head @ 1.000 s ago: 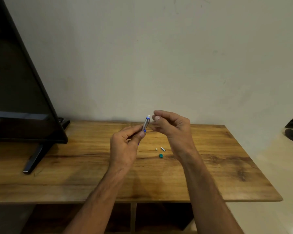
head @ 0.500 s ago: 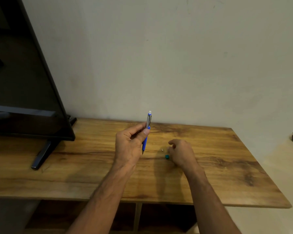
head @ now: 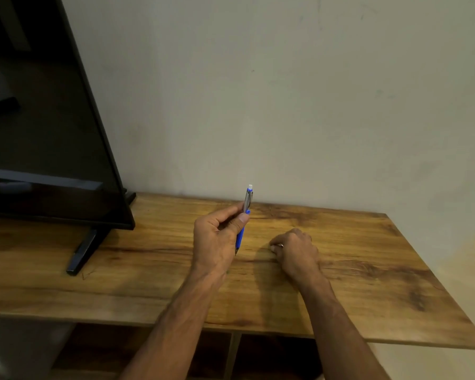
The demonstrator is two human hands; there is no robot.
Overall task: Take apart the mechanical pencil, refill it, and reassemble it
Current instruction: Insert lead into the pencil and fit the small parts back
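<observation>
Now — left hand (head: 217, 237) fingers grip pencil (head: 243, 223) | right hand (head: 295, 249) pinches small metal part (head: 280, 245) — TV (head: 39, 133) left

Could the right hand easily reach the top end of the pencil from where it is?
Probably yes. The pencil stands upright in the left hand; nothing lies between its white top and the right hand on the table.

The left hand (head: 217, 237) holds the blue mechanical pencil (head: 244, 219) nearly upright, white end up. The right hand (head: 296, 249) rests curled on the wooden worktop (head: 368, 270), pinching a small silver part (head: 280, 245).
</observation>
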